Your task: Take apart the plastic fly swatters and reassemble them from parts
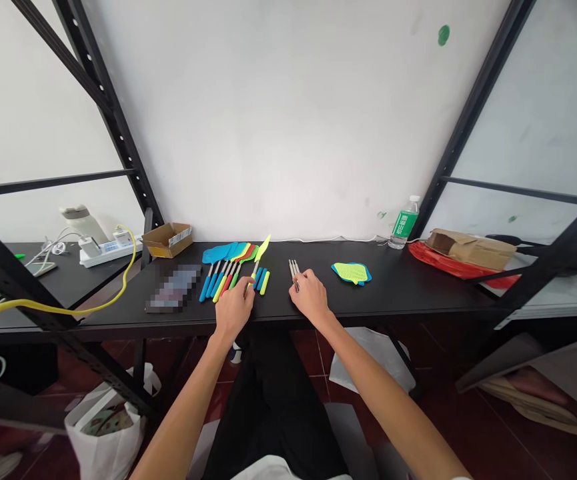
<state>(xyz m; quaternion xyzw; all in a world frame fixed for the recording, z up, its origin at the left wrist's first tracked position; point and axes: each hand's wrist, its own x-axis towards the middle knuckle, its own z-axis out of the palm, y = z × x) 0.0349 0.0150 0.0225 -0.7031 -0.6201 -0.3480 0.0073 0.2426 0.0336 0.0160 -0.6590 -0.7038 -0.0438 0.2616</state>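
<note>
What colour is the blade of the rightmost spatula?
The blade is bright yellow-green, seen in the head view.

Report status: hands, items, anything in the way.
Left hand at yellow-green spatula. Right hand at slim metal rods. Exact grips unclear. Short coloured handles lying between the hands.

Plain black trousers (268, 400), white top (268, 469), long bare forearms (385, 387)

Left hand (235, 303): palm down, fingers curled
Right hand (311, 297): knuckles up, fingers bent inward
Forearms (378, 383): bare, stretched forward, converging
</note>
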